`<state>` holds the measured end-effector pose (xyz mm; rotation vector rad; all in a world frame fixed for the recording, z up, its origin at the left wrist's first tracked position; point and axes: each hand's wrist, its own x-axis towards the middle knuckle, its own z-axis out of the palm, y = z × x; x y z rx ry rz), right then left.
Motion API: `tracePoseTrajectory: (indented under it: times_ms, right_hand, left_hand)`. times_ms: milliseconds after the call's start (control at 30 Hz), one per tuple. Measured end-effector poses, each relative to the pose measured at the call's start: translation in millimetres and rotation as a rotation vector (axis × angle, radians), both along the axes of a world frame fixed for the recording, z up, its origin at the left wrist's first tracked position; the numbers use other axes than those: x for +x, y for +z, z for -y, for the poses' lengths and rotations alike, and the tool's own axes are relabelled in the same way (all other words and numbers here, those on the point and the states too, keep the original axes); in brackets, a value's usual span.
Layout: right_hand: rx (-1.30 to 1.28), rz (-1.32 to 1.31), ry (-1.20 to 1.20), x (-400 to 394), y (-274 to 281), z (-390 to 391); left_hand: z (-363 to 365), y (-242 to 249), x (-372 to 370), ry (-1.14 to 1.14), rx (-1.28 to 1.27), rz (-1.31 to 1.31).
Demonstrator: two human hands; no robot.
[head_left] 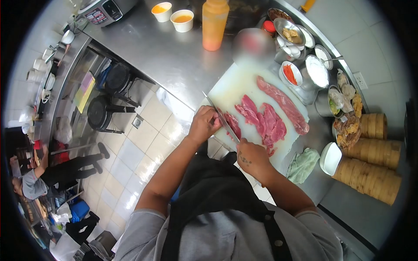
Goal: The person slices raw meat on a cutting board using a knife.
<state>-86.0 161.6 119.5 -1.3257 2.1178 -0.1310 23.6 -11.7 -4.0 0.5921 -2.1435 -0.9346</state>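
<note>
My right hand is wrapped around the handle of a kitchen knife, near the front edge of the white cutting board. The knife's blade points away and to the left, along a small piece of raw red meat. My left hand has its fingers curled against the meat on the left side of the blade; the fingertips are partly hidden. Further right on the board lie several cut slices of meat and a long whole strip of meat.
Beyond the board stand an orange squeeze bottle and two paper cups. At right are a bowl of red strips, a green cloth and bamboo steamers. Black stools and another person are at left.
</note>
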Motion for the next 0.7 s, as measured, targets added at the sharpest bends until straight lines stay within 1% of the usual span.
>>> tracePoseTrajectory:
  times_ms: [67, 133, 200, 267, 367, 433, 467, 533, 633, 700]
  right_hand:
    - [0.016, 0.017, -0.03, 4, -14, 0]
    - [-0.219, 0.03, -0.04, 14, -43, 5]
    - [-0.224, 0.008, -0.094, 22, -61, 22]
    - [-0.237, -0.02, -0.15, 19, -62, 24]
    - [-0.18, 0.002, -0.115, 22, -52, -7]
    - [-0.094, 0.018, -0.214, 28, -51, -23]
    - [-0.093, 0.02, -0.223, 26, -58, -18]
    - [-0.201, 0.047, -0.172, 18, -68, 0]
    - [-0.198, 0.045, -0.21, 8, -68, 17]
    - [-0.204, 0.048, -0.224, 7, -69, -7]
  left_hand:
    - [2, 2, -1, -0.026, -0.033, -0.022]
    - [3, 4, 1, -0.046, -0.005, -0.004]
    - [6, 5, 3, -0.067, 0.012, 0.006]
    - [7, 4, 2, -0.074, 0.015, 0.007]
    - [7, 6, 0, -0.064, -0.012, 0.013]
    - [10, 7, 1, -0.087, -0.007, 0.012]
    - [9, 7, 0, -0.106, 0.005, 0.009]
    - [9, 5, 0, -0.127, -0.013, 0.018]
    - [7, 10, 3, -0.14, -0.065, 0.035]
    - [2, 13, 1, -0.155, -0.09, 0.038]
